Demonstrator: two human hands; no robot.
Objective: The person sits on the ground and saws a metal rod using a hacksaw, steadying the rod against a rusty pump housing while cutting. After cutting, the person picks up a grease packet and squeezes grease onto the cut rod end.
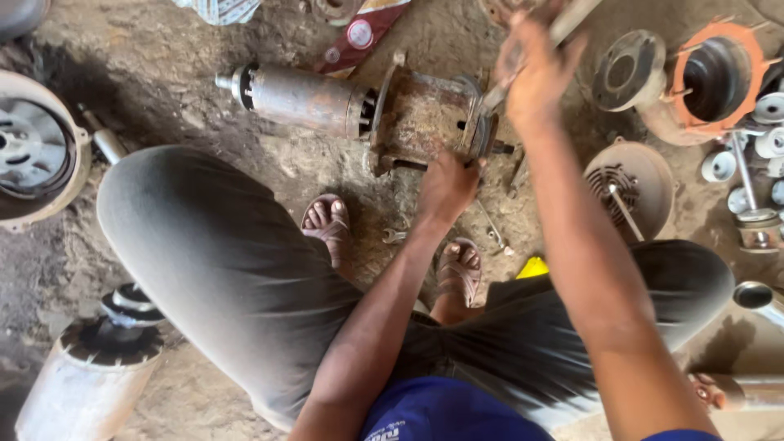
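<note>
A rusty electric motor [408, 114] lies on its side on the dirt floor ahead of my feet, its grey shaft section [302, 100] sticking out to the left. My left hand [447, 184] grips the lower right edge of the motor's end flange. My right hand [535, 69] is raised above the motor's right end, shut on a metal tool [572, 18] whose lower end reaches the flange; motion blur hides what kind of tool it is.
Motor housings and end caps lie around: an orange-rimmed housing [710, 77] and a fan cover [633, 184] at right, a pale round casing [28, 151] at left, another motor [90, 371] at lower left. Small wrenches [394, 236] lie by my sandalled feet.
</note>
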